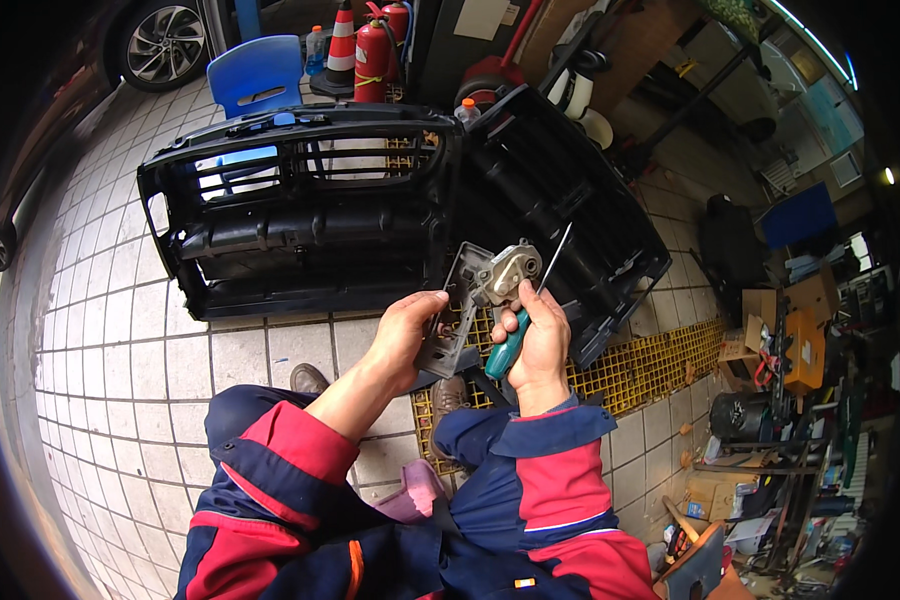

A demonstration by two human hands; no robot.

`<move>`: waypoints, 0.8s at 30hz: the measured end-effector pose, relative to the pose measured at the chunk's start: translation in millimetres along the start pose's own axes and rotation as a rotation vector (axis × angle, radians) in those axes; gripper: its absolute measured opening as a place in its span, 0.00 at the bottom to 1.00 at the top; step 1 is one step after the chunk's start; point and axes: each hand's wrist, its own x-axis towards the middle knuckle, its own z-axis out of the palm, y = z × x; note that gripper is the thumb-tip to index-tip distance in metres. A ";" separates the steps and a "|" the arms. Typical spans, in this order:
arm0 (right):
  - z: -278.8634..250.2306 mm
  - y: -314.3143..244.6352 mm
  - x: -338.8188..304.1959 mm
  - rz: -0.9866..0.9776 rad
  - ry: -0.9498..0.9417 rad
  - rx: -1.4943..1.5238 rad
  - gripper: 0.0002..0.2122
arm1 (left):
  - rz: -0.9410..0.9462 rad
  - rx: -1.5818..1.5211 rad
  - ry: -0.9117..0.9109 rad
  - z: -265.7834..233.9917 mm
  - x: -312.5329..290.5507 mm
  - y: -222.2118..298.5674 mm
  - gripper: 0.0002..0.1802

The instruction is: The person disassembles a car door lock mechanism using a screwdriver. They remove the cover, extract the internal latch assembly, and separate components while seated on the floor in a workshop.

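My left hand (406, 334) is closed on the left edge of a grey bracket (444, 352), which is tilted in front of me. At the bracket's upper end sits a metallic, rounded motor-like part (508, 274); whether it is fastened there I cannot tell. My right hand (540, 345) is wrapped round the green handle of a screwdriver (508, 348). Its thin shaft points up and to the right, past the metallic part. The right thumb and fingertips are close against the lower side of that part; whether they grip it is unclear.
Two black slatted plastic frames (315, 232) (560, 215) stand just beyond my hands. Behind them are a blue chair (255, 72), a traffic cone (341, 45) and red fire extinguishers (372, 60). Yellow floor grating (660, 365) runs to the right, toward cluttered boxes (740, 350). A pink cloth (420, 490) lies between my legs.
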 end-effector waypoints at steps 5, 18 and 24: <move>0.9 -0.5 -0.8 -0.018 -0.005 -0.012 0.10 | 0.038 0.109 0.039 0.2 0.0 1.1 0.18; 0.9 0.9 -0.4 0.003 -0.013 -0.028 0.09 | 0.121 0.352 -0.102 -6.4 11.9 -12.8 0.20; 4.0 0.0 -2.4 0.055 -0.074 -0.092 0.08 | -0.120 -0.087 -0.271 3.0 -5.1 5.2 0.19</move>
